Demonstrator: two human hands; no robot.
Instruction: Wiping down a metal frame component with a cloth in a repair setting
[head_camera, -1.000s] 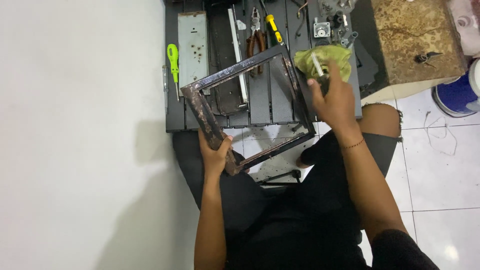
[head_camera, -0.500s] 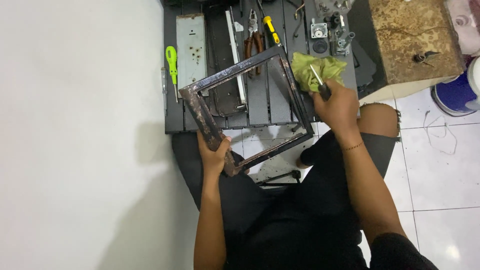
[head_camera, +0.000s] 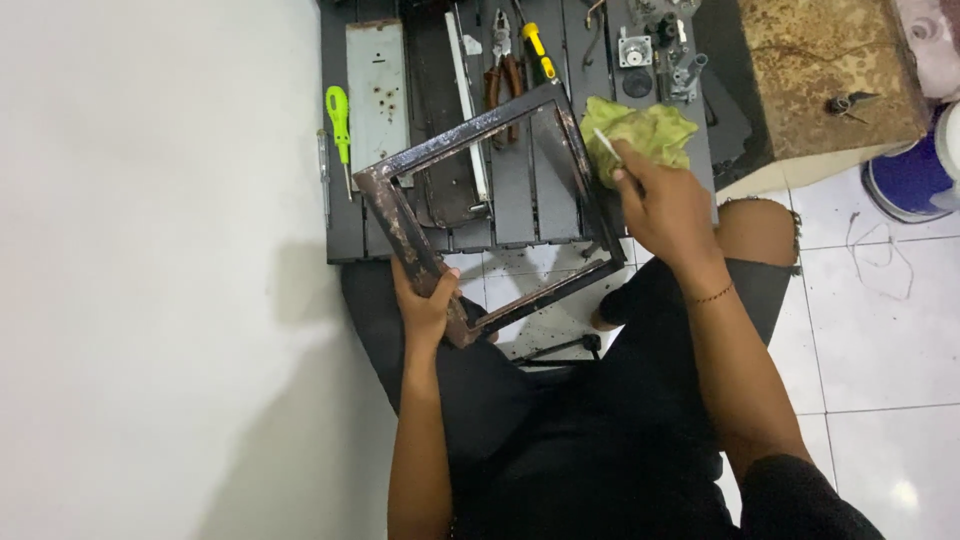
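Head view: the left hand (head_camera: 425, 305) is gripping one rusty square frame (head_camera: 487, 212) by its near corner, tilted above the slatted surface (head_camera: 520, 190). The right hand (head_camera: 665, 200), grip closed, is pressing one green cloth (head_camera: 640, 132) and a thin tool against the frame's right bar. Rust is still showing on the left bar. Beyond the frame: one green screwdriver (head_camera: 338, 110), one pair of pliers (head_camera: 500, 60).

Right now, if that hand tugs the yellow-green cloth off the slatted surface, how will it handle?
The yellow-green cloth lies crumpled in soft folds, so it is probably floppy and light. It would likely drag rather than roll, and the right hand rests partly on it.
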